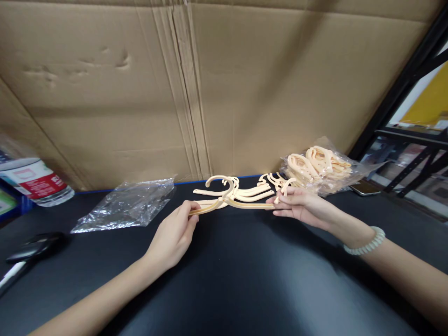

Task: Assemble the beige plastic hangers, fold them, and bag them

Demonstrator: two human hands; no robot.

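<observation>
A cream plastic clothes hanger (245,204) is held up level above the black table, its hook pointing up and to the left. My left hand (177,232) pinches the end of its left arm between thumb and fingers. At the other end, my right hand (301,206) is closed on the tip of the right arm. Just behind it lie several more cream hangers (257,192), spread open on the table. Small cream hanger pieces (271,179) lie behind my right fingers, partly hidden by them.
A clear bag full of folded cream hangers (315,163) sits at the back right, beside a phone (365,187). Left of the hangers lies a flat clear plastic bag (126,205). A water bottle (38,182) and black mouse (35,246) are farther left. Cardboard (245,84) walls off the back.
</observation>
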